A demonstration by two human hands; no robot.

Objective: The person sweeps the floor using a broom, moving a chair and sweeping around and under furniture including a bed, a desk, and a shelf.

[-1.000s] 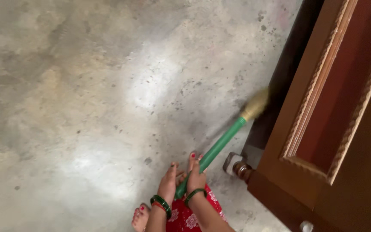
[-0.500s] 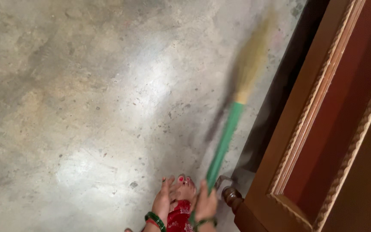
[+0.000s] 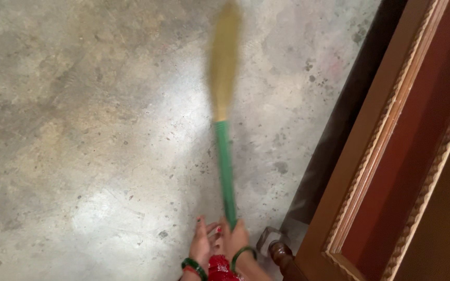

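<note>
Firmly, right hand [image 3: 237,240] grip closes around green broom handle [image 3: 225,169].

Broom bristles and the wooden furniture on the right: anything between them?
Head view: only bare, speckled concrete floor lies between the broom bristles and the wooden furniture, plus the dark shadowed strip at its base.

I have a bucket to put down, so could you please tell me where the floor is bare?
The concrete floor is bare left of the broom, across to the picture's left edge. A narrower strip lies between the broom and the wooden furniture. It is crowded at the bottom, around both hands and the furniture leg.
</note>
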